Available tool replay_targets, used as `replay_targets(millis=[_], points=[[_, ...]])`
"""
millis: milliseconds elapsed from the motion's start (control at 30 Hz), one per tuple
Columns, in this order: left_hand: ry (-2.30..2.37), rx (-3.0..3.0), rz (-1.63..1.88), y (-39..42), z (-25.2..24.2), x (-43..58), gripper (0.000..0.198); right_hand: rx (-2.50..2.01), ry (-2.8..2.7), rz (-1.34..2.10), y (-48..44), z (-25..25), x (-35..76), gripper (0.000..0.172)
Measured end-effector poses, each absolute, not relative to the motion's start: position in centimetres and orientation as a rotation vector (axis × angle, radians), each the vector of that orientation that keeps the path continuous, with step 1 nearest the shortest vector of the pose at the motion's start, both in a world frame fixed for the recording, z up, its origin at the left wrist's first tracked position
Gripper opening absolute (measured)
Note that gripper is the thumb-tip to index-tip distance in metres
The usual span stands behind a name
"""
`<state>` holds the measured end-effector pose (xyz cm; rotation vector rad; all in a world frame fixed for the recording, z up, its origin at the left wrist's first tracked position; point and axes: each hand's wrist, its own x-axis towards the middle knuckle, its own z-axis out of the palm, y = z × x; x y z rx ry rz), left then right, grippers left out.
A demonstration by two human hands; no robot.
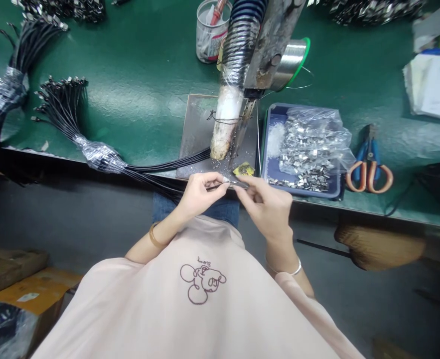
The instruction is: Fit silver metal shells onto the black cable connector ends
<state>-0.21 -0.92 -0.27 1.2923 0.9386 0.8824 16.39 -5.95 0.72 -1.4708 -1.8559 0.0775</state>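
Note:
My left hand [202, 192] is closed in a pinch on the end of a black cable [214, 187] at the table's front edge. Facing it, my right hand [270, 203] pinches a slim dark grey metal piece [241, 184], whose exact kind I cannot make out. The two sets of fingertips almost meet, and a small bright part shows between them. More black cables [148, 185] run left from my left hand into a plastic-wrapped bundle [102, 155]. Just above the hands, a soldering fixture's metal tip [242, 127] points down beside a white-wrapped hose [225, 114].
A metal plate [195, 127] lies under the hose, with a yellow pad [243, 169] on it. At right stand a blue tray [270, 174] of metal connector shells and orange-handled cutters [369, 169]. Behind are a solder spool [289, 62] and a can [205, 42]. Another cable bundle [6, 89] lies left.

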Motion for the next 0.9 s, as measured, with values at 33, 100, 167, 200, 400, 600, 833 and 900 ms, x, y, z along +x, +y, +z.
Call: replay_targets(millis=[33,100,167,200,400,600,833,900], points=[[0.953,1.368,0.893,-1.1,-0.3,-0.3,0.013,-1.442,-1.94,0.041,-5.8,0.8,16.4,0.011],[0.982,1.552,0.912,-1.3,-0.3,-0.3,0.012,-1.387,-2.027,-0.017,-5.4,0.8,16.3,0.014],[0.984,1.72,0.929,-1.5,-0.3,-0.4,0.014,-1.355,-2.066,-0.017,-5.3,0.7,16.1,0.016],[0.974,1.777,0.937,-1.6,-0.4,-0.5,0.015,-1.352,-2.08,0.019,-5.3,0.8,16.1,0.016],[0.909,1.636,0.922,-2.1,-1.4,-1.3,0.015,-1.532,-1.777,0.439,-5.8,1.7,18.5,0.014],[0.657,1.7,0.771,-2.4,-1.0,-1.8,0.017,-1.888,-1.645,0.176,-2.5,0.6,23.7,0.014],[0.435,1.726,0.504,-1.0,0.5,-1.6,0.019,-1.952,-1.876,0.281,0.1,-0.5,25.0,0.012],[0.493,1.481,0.544,-0.6,0.4,-1.6,0.019,-1.956,-1.895,0.266,-0.3,-0.2,25.1,0.011]])
